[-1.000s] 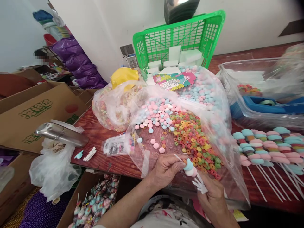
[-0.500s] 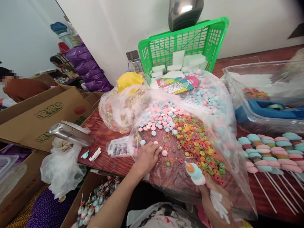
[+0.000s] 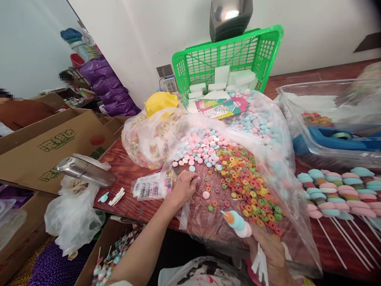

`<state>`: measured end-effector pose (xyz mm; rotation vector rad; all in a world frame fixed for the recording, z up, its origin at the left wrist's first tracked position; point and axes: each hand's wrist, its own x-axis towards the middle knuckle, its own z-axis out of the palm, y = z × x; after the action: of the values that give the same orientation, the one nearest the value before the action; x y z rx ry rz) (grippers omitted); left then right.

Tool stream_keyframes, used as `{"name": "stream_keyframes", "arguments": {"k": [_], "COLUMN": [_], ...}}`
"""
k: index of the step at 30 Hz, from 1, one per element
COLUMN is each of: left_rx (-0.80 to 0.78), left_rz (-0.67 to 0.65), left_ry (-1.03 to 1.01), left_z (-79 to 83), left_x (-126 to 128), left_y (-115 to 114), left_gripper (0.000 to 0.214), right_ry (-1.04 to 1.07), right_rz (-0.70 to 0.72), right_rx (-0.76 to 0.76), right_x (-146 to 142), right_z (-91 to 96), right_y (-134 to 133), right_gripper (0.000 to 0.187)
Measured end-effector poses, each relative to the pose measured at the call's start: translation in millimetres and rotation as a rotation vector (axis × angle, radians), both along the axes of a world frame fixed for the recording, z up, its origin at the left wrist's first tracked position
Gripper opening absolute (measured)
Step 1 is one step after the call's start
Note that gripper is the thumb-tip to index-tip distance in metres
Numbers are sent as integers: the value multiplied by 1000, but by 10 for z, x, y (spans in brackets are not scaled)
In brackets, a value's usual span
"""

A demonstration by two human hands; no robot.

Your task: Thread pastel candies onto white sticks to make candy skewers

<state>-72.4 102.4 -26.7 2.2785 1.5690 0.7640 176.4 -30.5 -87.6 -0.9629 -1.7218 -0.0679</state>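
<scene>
In the head view, my right hand (image 3: 269,248) grips a candy skewer (image 3: 238,224) threaded with blue and pale pink-white marshmallow pieces and an orange gummy ring near its bare tip. Several white sticks (image 3: 260,265) are also held in that hand, jutting out below the fingers. My left hand (image 3: 183,187) rests low over the plastic sheet, fingers curled and thumb near the fingertips; whatever they pinch is hidden. Just beyond it lie loose pink and blue marshmallow discs (image 3: 201,149). Between the hands, a heap of colourful gummy rings (image 3: 245,178) spreads over the plastic.
Finished candy skewers (image 3: 336,194) lie stacked at right, below a clear plastic tub (image 3: 327,153). Behind the heaps stands a green basket (image 3: 228,49). A steel flask (image 3: 86,171) and small packets (image 3: 151,186) are at left. A box of skewers (image 3: 102,254) sits below. People work at far left.
My left hand has drawn slightly up and left, and the pink discs by its fingertips no longer show. The skewer in my right hand has shifted left and tilted flatter.
</scene>
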Motion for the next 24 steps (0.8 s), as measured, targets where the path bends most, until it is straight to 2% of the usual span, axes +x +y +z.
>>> {"name": "stream_keyframes", "arguments": {"k": [4, 10, 16, 20, 22, 24], "left_rx": [32, 137, 9, -52, -173, -370], "left_rz": [-19, -86, -100, -71, -8, 52], "left_ry": [63, 101, 136, -79, -300, -617], "left_z": [-49, -113, -84, -32, 41, 158], "left_x": [12, -21, -63, -40, 24, 121], "left_y": [-96, -234, -174, -170, -207, -268], "left_gripper": [13, 23, 24, 16, 12, 16], "right_ry": [20, 20, 35, 17, 18, 14], "right_rz": [-23, 49, 99, 119, 117, 119], "right_rx": [-107, -109, -158, -191, -199, -211], "right_x": [-15, -17, 5, -7, -9, 2], "right_z": [9, -20, 37, 144, 216, 294], "right_y": [-17, -25, -25, -4, 9, 19], "right_gripper": [26, 31, 40, 39, 40, 42]}}
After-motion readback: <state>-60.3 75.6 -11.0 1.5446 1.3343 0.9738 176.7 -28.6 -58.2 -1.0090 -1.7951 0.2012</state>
